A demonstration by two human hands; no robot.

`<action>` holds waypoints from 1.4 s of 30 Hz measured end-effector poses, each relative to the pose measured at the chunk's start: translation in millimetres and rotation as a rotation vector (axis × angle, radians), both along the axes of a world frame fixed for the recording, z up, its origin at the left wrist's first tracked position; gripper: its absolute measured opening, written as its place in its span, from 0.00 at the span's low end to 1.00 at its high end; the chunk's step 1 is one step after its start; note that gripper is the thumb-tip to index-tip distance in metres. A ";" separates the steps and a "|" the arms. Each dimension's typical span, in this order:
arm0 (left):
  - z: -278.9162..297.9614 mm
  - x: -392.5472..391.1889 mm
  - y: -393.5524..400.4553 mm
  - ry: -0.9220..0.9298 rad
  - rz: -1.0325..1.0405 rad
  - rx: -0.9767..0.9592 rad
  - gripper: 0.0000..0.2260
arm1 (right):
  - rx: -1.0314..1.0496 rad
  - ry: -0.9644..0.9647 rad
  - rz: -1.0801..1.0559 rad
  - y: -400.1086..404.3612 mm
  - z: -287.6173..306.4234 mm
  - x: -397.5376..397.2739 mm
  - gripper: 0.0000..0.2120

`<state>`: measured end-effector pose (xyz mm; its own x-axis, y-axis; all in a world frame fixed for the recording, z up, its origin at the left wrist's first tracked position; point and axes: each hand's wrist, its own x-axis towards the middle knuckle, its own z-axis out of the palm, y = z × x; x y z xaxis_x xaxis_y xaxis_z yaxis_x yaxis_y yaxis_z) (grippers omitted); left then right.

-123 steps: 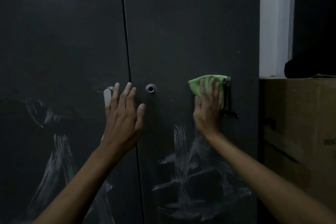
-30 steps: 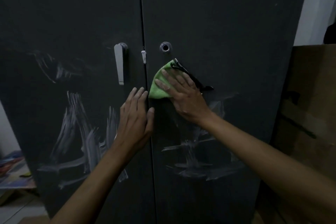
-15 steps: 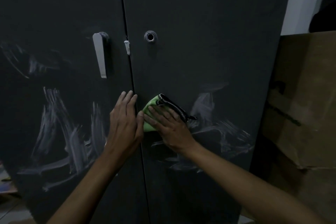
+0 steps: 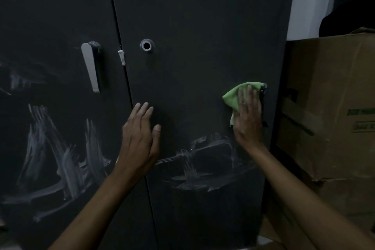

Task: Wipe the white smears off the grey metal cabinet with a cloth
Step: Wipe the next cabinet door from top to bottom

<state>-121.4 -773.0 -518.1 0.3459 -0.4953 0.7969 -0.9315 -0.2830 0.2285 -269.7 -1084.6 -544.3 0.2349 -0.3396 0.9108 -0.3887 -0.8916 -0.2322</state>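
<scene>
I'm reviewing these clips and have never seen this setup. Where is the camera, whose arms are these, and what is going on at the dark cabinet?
The camera sits on a person's head, looking forward and down, so both arms are the wearer's. The left hand rests flat across the seam between the doors of the grey cabinet. The right hand presses a green cloth against the right door. White smears remain below it, and more on the left door under the handle. A cardboard box stands beside the cabinet.

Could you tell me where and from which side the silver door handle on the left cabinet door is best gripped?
Grip the silver handle at its free lower end, coming from the front with fingers curled behind the bar. It hangs as a long flat lever from a pivot knob at the top, so the bottom probably gives most leverage.
</scene>
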 end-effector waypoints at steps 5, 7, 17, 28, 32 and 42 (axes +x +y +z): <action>5.3 -5.3 1.3 -0.001 0.000 -0.005 0.24 | 0.242 -0.247 0.081 23.0 16.6 14.6 0.30; 6.5 -4.6 2.3 -0.004 0.008 -0.015 0.24 | 0.263 -0.308 0.109 42.8 21.8 29.2 0.29; 5.4 -0.1 2.6 -0.029 -0.008 -0.072 0.23 | -0.217 0.195 0.385 121.2 8.9 94.9 0.33; 19.8 -11.0 -12.2 -0.053 -0.019 -0.039 0.26 | -0.276 0.126 0.200 56.1 52.8 38.0 0.38; 23.4 -18.0 -18.3 -0.059 -0.049 -0.011 0.26 | -0.130 0.043 0.121 24.2 78.3 6.0 0.34; 19.2 -9.8 -17.5 -0.043 -0.023 -0.055 0.25 | -0.011 -0.061 0.089 -9.0 82.9 -4.3 0.31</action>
<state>-131.2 -790.5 -498.9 0.3003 -0.4575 0.8369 -0.9467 -0.2498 0.2032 -274.0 -1093.5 -461.4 0.2075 -0.3098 0.9279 -0.2934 -0.9246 -0.2431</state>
